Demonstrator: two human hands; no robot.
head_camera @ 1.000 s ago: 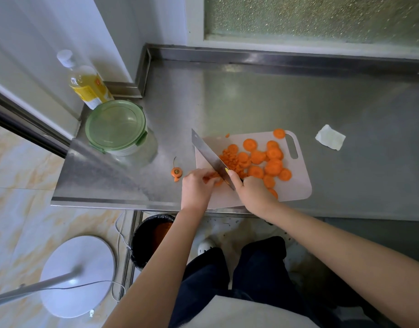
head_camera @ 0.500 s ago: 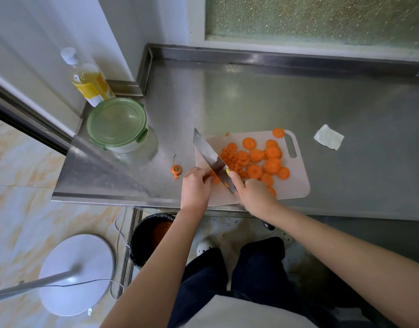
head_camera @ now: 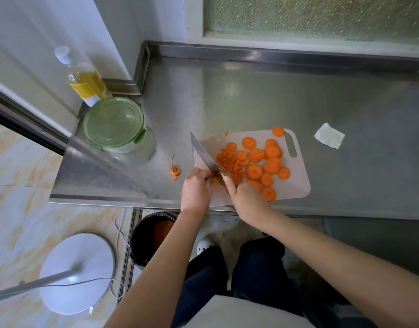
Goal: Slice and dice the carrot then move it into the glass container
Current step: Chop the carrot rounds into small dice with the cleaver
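Note:
Several round carrot slices (head_camera: 263, 162) lie on a pale cutting board (head_camera: 298, 181), with a heap of small diced carrot (head_camera: 229, 162) to their left. My right hand (head_camera: 245, 198) grips the handle of a knife (head_camera: 205, 153), forefinger along the blade's spine, the blade slanting to the far left. My left hand (head_camera: 196, 188) holds carrot pieces against the board beside the blade with curled fingers; those pieces are mostly hidden. The glass container (head_camera: 118, 129), covered by a green lid, stands to the left on the steel counter.
A cut carrot top (head_camera: 174, 170) lies on the steel counter (head_camera: 251, 102) left of the board. A bottle of yellow liquid (head_camera: 83, 79) stands behind the container, a white tissue (head_camera: 329, 138) at the right. Below the counter edge are a black bin (head_camera: 151, 235) and a fan base (head_camera: 78, 271).
The knife blade and both hands have shifted only slightly at the board's left part; the diced heap looks about the same.

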